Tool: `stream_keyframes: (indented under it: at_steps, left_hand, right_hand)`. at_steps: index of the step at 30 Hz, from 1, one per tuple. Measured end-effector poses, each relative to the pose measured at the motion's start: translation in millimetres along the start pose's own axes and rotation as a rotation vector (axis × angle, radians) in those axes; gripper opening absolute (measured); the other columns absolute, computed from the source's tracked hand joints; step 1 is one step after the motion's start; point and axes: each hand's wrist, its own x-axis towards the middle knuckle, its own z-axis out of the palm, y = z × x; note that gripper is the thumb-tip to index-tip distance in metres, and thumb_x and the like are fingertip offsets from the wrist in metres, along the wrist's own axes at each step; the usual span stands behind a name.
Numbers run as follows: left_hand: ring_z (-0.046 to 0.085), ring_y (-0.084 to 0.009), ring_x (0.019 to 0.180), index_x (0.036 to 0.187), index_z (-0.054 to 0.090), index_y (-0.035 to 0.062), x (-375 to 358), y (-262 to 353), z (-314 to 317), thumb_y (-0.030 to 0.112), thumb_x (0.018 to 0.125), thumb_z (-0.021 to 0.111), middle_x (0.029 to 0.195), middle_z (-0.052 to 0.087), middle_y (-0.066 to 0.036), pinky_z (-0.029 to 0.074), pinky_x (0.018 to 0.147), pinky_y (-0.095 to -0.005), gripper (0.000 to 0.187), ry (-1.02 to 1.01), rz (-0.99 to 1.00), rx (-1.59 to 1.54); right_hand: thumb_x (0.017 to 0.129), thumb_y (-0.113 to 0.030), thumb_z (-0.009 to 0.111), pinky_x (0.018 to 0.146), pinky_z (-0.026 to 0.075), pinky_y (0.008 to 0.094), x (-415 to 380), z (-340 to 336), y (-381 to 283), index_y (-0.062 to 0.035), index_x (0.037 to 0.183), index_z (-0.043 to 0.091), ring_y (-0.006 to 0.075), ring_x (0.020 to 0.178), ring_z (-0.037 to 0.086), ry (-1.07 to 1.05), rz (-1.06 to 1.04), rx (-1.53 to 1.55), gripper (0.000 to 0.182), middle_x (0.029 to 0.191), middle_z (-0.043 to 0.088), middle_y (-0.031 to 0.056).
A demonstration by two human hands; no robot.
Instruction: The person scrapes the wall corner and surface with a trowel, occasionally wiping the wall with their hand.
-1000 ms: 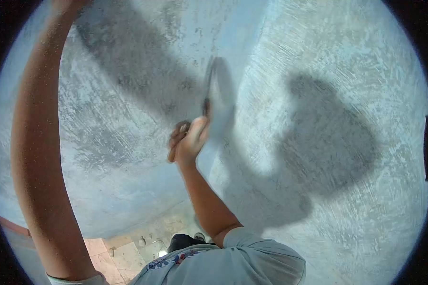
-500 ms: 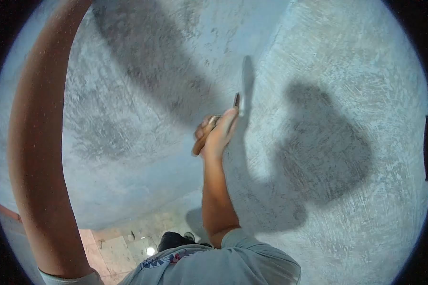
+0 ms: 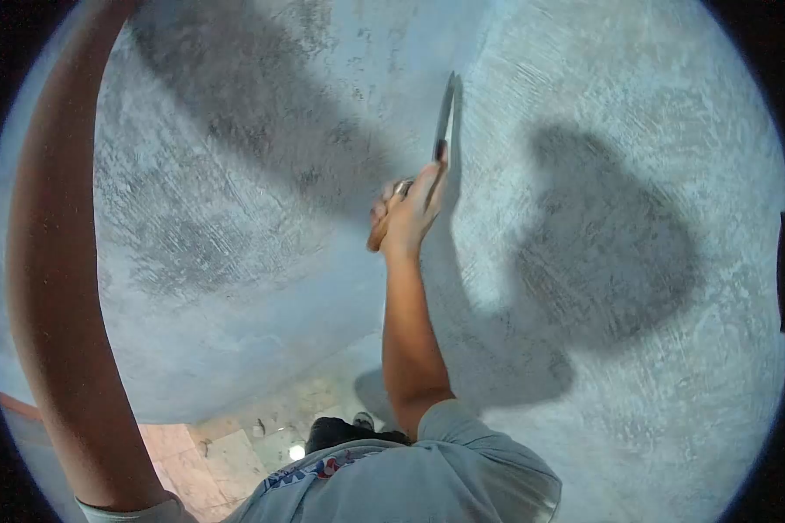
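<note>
My right hand (image 3: 407, 205) is closed around the light-brown handle of a plastering trowel (image 3: 446, 113). The trowel's narrow metal blade shows nearly edge-on, pointing upward along the inner corner of the wall (image 3: 323, 288). Its edge is close against the surface, with its thin shadow beside it. Fresh-looking grey plaster with streaky marks covers both sides of the corner. My left arm (image 3: 57, 261) reaches up along the left side of the view, and its hand lies beyond the top edge.
Dark shadows of my arm and head fall on the plaster to the left and right. Far below is a tiled floor (image 3: 222, 458) with small debris and a bright light reflection. My shoe (image 3: 364, 420) shows near the wall's foot.
My right hand has moved upward and slightly right with the trowel, along the corner. The blade now shows more sharply. My left arm has shifted slightly left in view.
</note>
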Motion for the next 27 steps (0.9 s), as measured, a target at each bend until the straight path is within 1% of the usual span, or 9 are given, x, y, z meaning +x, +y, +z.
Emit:
stream_keyframes:
  at_steps: [1,2,5,9,10,16,21,23,27]
  left_hand:
    - [0.029,-0.0307,0.162,0.156,0.053,0.019,2,0,-3,0.032,0.096,0.07,0.169,0.042,-0.011,0.019,0.135,-0.0524,0.064,0.003,0.007,-0.006]
    - [0.03,-0.0311,0.161,0.156,0.053,0.0196,5,-1,-6,0.032,0.096,0.07,0.169,0.042,-0.011,0.021,0.134,-0.0525,0.063,-0.004,0.007,-0.075]
    - [0.033,-0.0322,0.16,0.157,0.052,0.021,5,0,-8,0.033,0.098,0.069,0.169,0.042,-0.011,0.026,0.132,-0.0524,0.063,-0.027,0.015,-0.262]
    - [0.036,-0.0332,0.158,0.159,0.048,0.0215,4,-8,5,0.035,0.1,0.065,0.17,0.042,-0.011,0.029,0.13,-0.0522,0.063,-0.024,0.051,-0.259]
    - [0.037,-0.0334,0.157,0.16,0.047,0.0216,6,-11,13,0.035,0.101,0.064,0.17,0.042,-0.011,0.03,0.13,-0.0522,0.063,-0.026,0.068,-0.24]
    - [0.042,-0.0349,0.153,0.164,0.041,0.0224,-1,-20,42,0.038,0.105,0.059,0.171,0.041,-0.011,0.035,0.127,-0.0519,0.063,-0.036,0.085,-0.179]
    - [0.046,-0.0362,0.151,0.167,0.036,0.023,-4,-31,61,0.041,0.109,0.054,0.171,0.04,-0.011,0.04,0.124,-0.0516,0.063,-0.053,0.075,-0.159]
    - [0.048,-0.0367,0.149,0.168,0.035,0.0232,-8,-36,65,0.042,0.11,0.053,0.171,0.04,-0.011,0.041,0.123,-0.0515,0.063,-0.058,0.076,-0.152]
    - [0.051,-0.0377,0.147,0.17,0.031,0.0238,-10,-55,85,0.043,0.113,0.049,0.172,0.04,-0.011,0.045,0.121,-0.0513,0.064,-0.069,0.093,-0.131]
  right_hand:
    - [0.111,-0.067,0.039,0.04,0.037,0.0327,10,-4,1,-0.0162,0.148,0.045,0.0134,0.045,0.047,0.028,-0.012,0.037,0.063,0.068,0.051,0.0032]
    - [0.109,-0.069,0.041,0.04,0.037,0.033,12,-6,5,-0.0144,0.128,0.049,0.0136,0.046,0.048,-0.006,0.087,0.073,0.059,0.068,0.051,0.0028]
    - [0.11,-0.067,0.043,0.041,0.037,0.0312,-31,0,19,-0.0126,0.146,0.048,0.0122,0.046,0.047,0.039,0.097,0.061,0.066,0.066,0.05,0.0013]
    - [0.115,-0.052,0.04,0.04,0.038,0.0285,-92,-6,69,-0.0149,0.173,0.021,0.0089,0.045,0.045,-0.221,-0.042,-0.042,0.071,0.062,0.048,-0.0006]
    - [0.116,-0.026,0.043,0.04,0.038,0.0278,-89,-8,59,-0.016,0.173,0.022,0.0065,0.046,0.045,-0.197,-0.006,0.023,0.061,0.065,0.051,-0.0031]
    - [0.113,-0.052,0.051,0.043,0.037,0.0275,-12,5,2,-0.0202,0.172,0.021,0.0083,0.049,0.046,-0.083,0.044,0.228,0.074,0.069,0.051,-0.0004]
    - [0.116,-0.037,0.047,0.045,0.043,0.0278,-85,-2,50,-0.0095,0.172,0.026,0.0068,0.05,0.048,-0.185,0.008,0.0,0.066,0.074,0.059,0.0006]
    - [0.115,-0.04,0.049,0.046,0.044,0.0271,-79,-6,58,-0.0104,0.172,0.025,0.0068,0.051,0.049,-0.16,-0.071,-0.012,0.069,0.074,0.058,0.0004]
    - [0.112,-0.047,0.055,0.046,0.042,0.026,-22,-4,5,-0.009,0.171,0.027,0.0073,0.052,0.047,-0.071,-0.074,-0.03,0.075,0.069,0.052,-0.0012]
